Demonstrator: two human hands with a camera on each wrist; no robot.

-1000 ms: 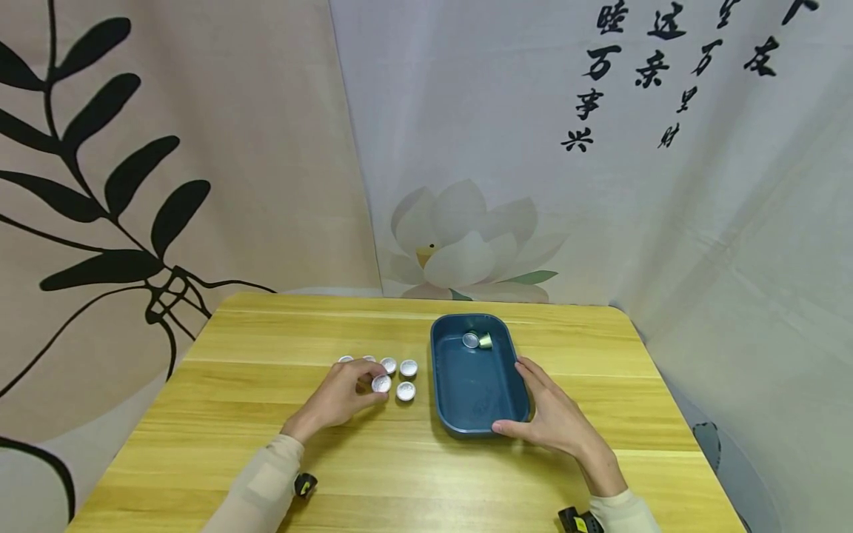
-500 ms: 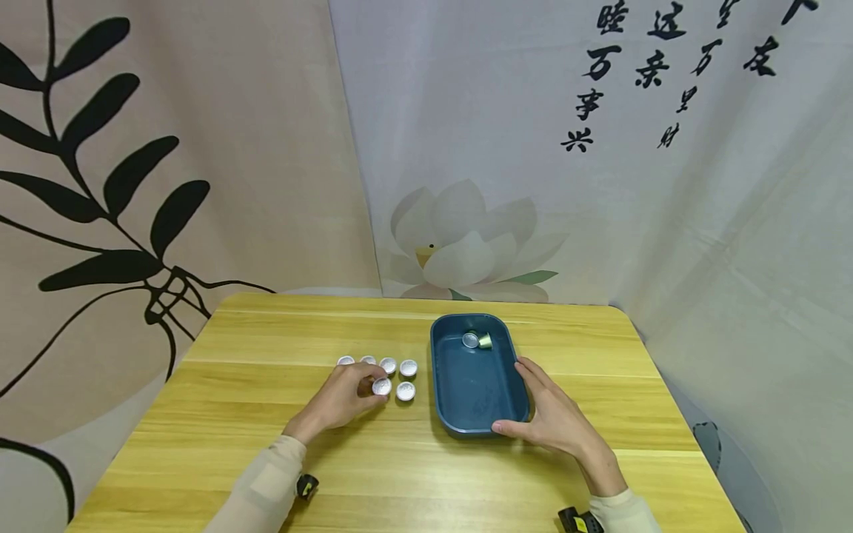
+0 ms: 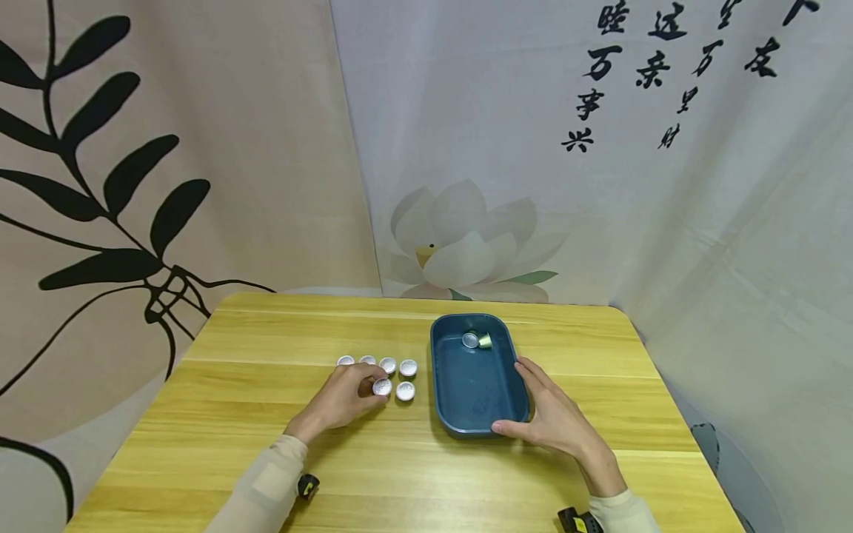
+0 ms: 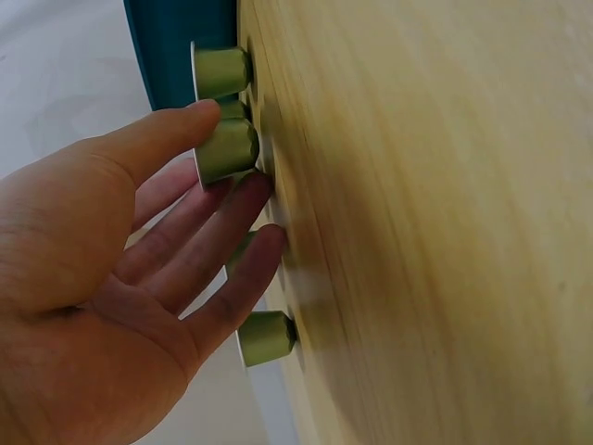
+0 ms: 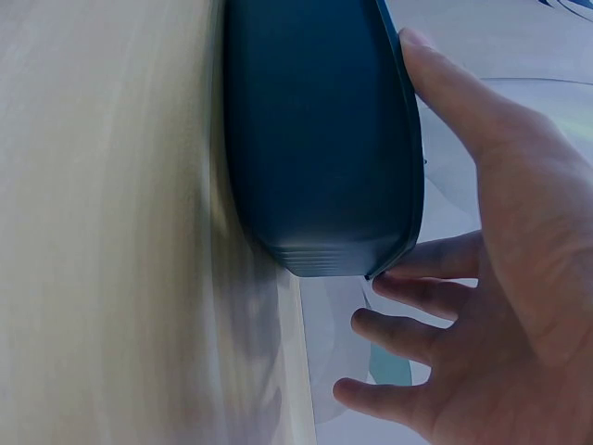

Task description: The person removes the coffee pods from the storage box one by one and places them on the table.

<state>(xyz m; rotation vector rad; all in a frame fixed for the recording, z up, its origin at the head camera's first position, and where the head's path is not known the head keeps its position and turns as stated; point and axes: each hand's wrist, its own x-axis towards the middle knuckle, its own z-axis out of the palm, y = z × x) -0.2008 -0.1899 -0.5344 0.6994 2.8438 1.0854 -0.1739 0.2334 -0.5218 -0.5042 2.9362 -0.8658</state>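
Note:
My left hand point(image 3: 341, 400) pinches a green coffee capsule point(image 4: 228, 153) between thumb and fingers. Its silver lid faces up in the head view, and the capsule appears at or just above the tabletop. Right beside it stands another capsule point(image 3: 405, 391). Behind these two is a row of several more capsules point(image 3: 409, 368), lids up, partly hidden by the left hand. My right hand point(image 3: 556, 414) rests on the rim of the dark blue tray point(image 3: 481, 392), thumb at the near corner and fairly straight fingers along the right side. Two capsules point(image 3: 470, 340) lie at the tray's far end, one tipped over.
The wooden table point(image 3: 426, 481) has its far edge near a fabric backdrop point(image 3: 293, 148) printed with leaves, a lotus and writing. The tray stands right of the capsules, a short gap away.
My left hand has shifted slightly down and right with the pinched capsule, uncovering more of the back row. The right hand and tray have stayed where they were.

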